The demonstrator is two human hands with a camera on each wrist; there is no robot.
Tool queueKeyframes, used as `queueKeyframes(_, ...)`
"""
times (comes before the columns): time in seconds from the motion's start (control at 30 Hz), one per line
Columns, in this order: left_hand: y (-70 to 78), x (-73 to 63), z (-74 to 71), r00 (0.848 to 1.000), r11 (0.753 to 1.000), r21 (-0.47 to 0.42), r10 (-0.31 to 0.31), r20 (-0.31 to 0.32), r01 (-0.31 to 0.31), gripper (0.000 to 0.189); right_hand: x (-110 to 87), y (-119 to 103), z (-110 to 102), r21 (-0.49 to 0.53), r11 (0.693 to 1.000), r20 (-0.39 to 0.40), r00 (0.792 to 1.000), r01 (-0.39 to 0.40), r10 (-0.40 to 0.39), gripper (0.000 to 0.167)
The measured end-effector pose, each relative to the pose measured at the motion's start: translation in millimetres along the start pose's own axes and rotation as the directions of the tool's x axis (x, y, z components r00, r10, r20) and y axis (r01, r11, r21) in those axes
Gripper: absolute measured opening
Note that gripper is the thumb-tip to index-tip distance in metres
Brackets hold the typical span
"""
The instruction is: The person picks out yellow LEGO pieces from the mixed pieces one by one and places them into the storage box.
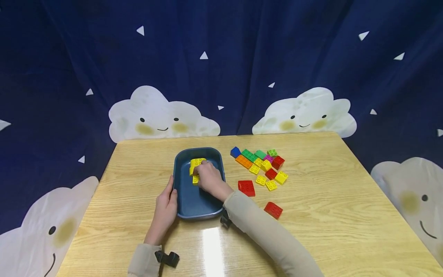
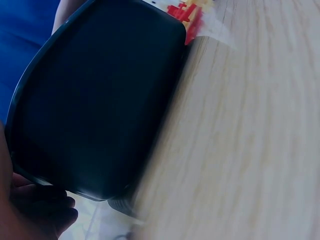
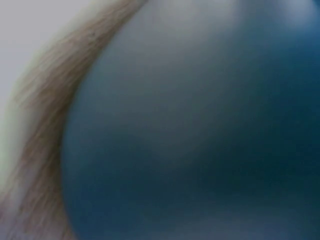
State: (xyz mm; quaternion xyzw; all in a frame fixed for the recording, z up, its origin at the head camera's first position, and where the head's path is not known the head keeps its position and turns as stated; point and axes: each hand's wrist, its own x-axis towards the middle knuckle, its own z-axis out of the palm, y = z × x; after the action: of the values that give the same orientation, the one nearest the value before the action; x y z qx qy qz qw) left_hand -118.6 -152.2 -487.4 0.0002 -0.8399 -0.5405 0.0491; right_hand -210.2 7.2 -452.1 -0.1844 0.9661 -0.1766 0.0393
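A dark blue tray (image 1: 194,200) is at the left of the table. My left hand (image 1: 167,206) grips its left side, with the thumb near the rim; in the left wrist view my fingers (image 2: 62,217) are by the tray's wall (image 2: 100,100). Inside the tray, my right hand (image 1: 210,177) pinches a yellow toy building brick (image 1: 195,163). A smaller yellow brick (image 1: 195,179) shows just below those fingertips, partly covered by the hand. The right wrist view is blurred, filled mostly by the tray's blue surface (image 3: 175,150).
Right of the tray lies a loose cluster of bricks, including a blue brick (image 1: 235,152), an orange brick (image 1: 243,161) and several yellow ones. Two red bricks, one nearer the tray (image 1: 247,187) and another red brick (image 1: 273,210), lie closer to my right sleeve. A dark curtain (image 1: 228,69) hangs behind the table.
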Motion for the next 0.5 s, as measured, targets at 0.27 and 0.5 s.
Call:
queueKeyframes(0.27, -1.0, -0.4, 0.5, 1.0, 1.0, -0.005, 0.014, -0.004, -0.014, 0.051, 0.7, 1.2, 1.9, 0.003, 1.0, -0.016, 1.0, 0.002, -0.002, 0.035)
queueKeyframes(0.5, -1.2, -0.1, 0.2, 1.0, 1.0, 0.005, 0.027, -0.009, -0.027, 0.051, 0.7, 2.0, -0.8, 0.001, 1.0, -0.022, 0.999, 0.027, -0.027, 0.038)
